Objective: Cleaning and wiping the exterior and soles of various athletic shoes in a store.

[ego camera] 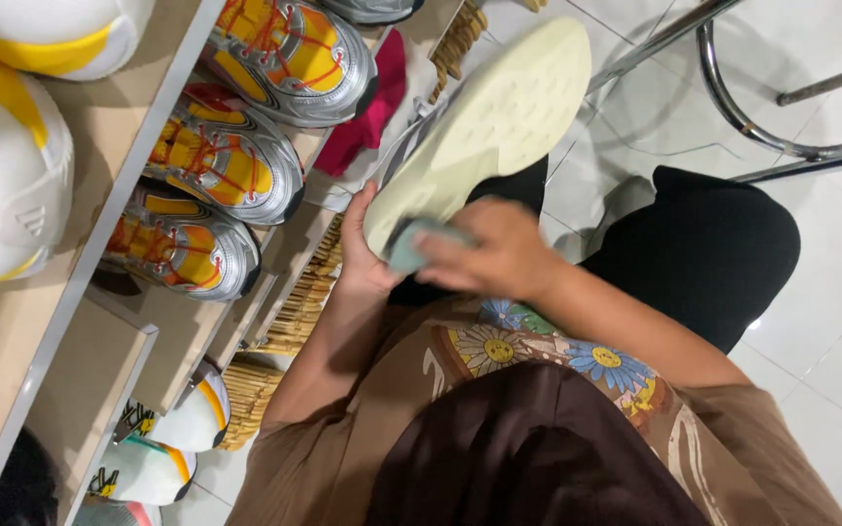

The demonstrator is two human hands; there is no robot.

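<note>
My left hand holds a sneaker by its heel end, turned so the cream sole faces up at me. My right hand grips a small grey-blue eraser-like block and presses it against the sole near the heel. The shoe's grey and white upper shows only along its left edge. My knees in black trousers are below the shoe, and I wear a brown flower-print shirt.
Wooden shelves on the left carry silver, yellow and red sneakers and white and yellow ones. A pink cloth lies on a shelf. Chrome stool legs stand on the white tiled floor at the upper right.
</note>
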